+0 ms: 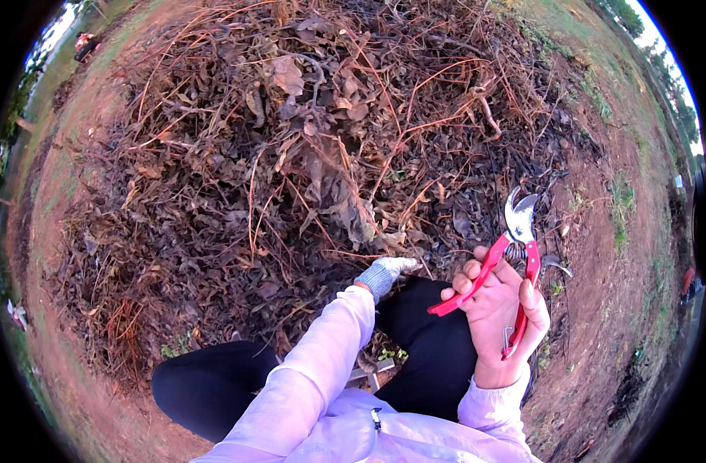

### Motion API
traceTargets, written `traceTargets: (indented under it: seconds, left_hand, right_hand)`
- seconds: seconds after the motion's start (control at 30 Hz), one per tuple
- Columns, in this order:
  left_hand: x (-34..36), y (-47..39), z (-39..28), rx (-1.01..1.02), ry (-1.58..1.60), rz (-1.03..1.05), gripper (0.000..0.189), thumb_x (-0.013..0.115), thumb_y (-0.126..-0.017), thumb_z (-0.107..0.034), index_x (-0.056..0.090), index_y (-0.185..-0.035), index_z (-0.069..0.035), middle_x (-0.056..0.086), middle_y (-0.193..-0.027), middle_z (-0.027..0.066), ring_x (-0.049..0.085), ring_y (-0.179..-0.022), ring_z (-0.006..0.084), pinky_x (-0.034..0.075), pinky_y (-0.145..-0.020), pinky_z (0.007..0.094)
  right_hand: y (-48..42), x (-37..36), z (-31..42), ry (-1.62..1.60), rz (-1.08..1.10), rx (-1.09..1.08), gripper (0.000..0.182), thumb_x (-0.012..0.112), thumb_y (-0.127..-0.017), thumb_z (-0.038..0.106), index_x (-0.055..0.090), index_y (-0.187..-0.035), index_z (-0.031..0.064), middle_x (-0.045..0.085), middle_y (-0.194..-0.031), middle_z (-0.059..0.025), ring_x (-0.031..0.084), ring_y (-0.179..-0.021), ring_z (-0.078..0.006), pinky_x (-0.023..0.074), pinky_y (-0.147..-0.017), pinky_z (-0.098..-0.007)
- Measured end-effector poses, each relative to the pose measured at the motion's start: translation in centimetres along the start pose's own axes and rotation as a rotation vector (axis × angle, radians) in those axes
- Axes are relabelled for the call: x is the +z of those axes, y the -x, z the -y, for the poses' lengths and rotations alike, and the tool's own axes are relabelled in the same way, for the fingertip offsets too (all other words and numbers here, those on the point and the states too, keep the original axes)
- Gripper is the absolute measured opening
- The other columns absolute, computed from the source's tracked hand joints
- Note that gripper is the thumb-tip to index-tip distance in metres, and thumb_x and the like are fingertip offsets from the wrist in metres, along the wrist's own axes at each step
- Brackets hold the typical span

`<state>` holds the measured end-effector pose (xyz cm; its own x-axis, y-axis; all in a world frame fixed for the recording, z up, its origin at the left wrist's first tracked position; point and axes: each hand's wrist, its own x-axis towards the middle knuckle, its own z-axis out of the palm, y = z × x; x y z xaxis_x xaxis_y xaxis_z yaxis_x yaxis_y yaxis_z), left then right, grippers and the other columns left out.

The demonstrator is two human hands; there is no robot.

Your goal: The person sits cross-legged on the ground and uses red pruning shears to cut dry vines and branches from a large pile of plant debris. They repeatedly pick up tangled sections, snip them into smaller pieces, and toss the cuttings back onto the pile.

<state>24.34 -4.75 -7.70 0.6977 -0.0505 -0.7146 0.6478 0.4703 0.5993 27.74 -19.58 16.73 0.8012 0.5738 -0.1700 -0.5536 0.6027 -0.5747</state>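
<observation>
My right hand [497,315] is bare and holds red-handled pruning shears [517,231] with the blades spread and pointing up, away from me. In a grey knit glove, my left hand [392,271] rests at the near edge of a large heap of dry leaves and twigs [260,173], just beyond my right knee. Its fingertips point right; whether they grip a twig cannot be told. Thin reddish stems stick out of the heap above the glove. A curved metal blade [555,265] shows behind the shears, its other end hidden.
My bent knees in dark trousers [214,382] flank a light metal frame piece [371,373] beneath me. Reddish bare soil [596,324] with grass tufts [622,202] lies right of the heap. Far off at upper left is another person [85,46].
</observation>
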Motion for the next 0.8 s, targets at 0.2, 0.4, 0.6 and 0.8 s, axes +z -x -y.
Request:
traceTargets:
  seconds: [0.2, 0.4, 0.6, 0.8]
  left_hand:
    - [-0.2, -0.6, 0.1, 0.196, 0.033, 0.110, 0.038, 0.060, -0.087, -0.036, 0.067, -0.110, -0.007, 0.066, -0.102, 0.0036, 0.057, -0.093, 0.0130, 0.043, -0.084, 0.0275]
    - [1.2, 0.8, -1.6, 0.181, 0.064, 0.074, 0.040, 0.056, -0.092, -0.039, 0.065, -0.113, -0.007, 0.066, -0.101, 0.0012, 0.057, -0.091, 0.0116, 0.045, -0.082, 0.0277]
    - [4.7, 4.3, -5.4, 0.433, -0.131, 0.085, 0.029, 0.053, -0.093, -0.022, 0.063, -0.113, -0.003, 0.068, -0.103, 0.0072, 0.064, -0.093, 0.0166, 0.049, -0.081, 0.0292]
    - [1.1, 16.5, -13.6, 0.367, -0.289, 0.003, 0.031, 0.062, -0.087, -0.016, 0.056, -0.115, -0.005, 0.066, -0.088, 0.0046, 0.066, -0.085, 0.0190, 0.054, -0.062, 0.0316]
  right_hand:
    - [-0.2, -1.1, 0.9, 0.005, -0.030, 0.004, 0.069, 0.062, -0.081, 0.039, 0.042, -0.125, -0.0095, 0.053, -0.105, -0.0175, 0.054, -0.093, -0.0292, 0.0448, -0.087, -0.0501]
    - [0.0, -1.4, 1.0, -0.002, -0.095, -0.064, 0.064, 0.061, -0.081, 0.037, 0.045, -0.123, -0.0087, 0.055, -0.105, -0.0182, 0.055, -0.095, -0.0320, 0.0440, -0.090, -0.0511]
    - [0.5, -0.6, 0.7, 0.004, -0.072, -0.120, 0.061, 0.062, -0.081, 0.034, 0.047, -0.122, -0.0078, 0.057, -0.106, -0.0196, 0.055, -0.096, -0.0332, 0.0439, -0.092, -0.0509]
    - [0.8, -0.9, 0.7, -0.049, -0.029, -0.161, 0.053, 0.060, -0.082, 0.030, 0.049, -0.119, -0.0060, 0.059, -0.104, -0.0172, 0.057, -0.096, -0.0316, 0.0451, -0.091, -0.0505]
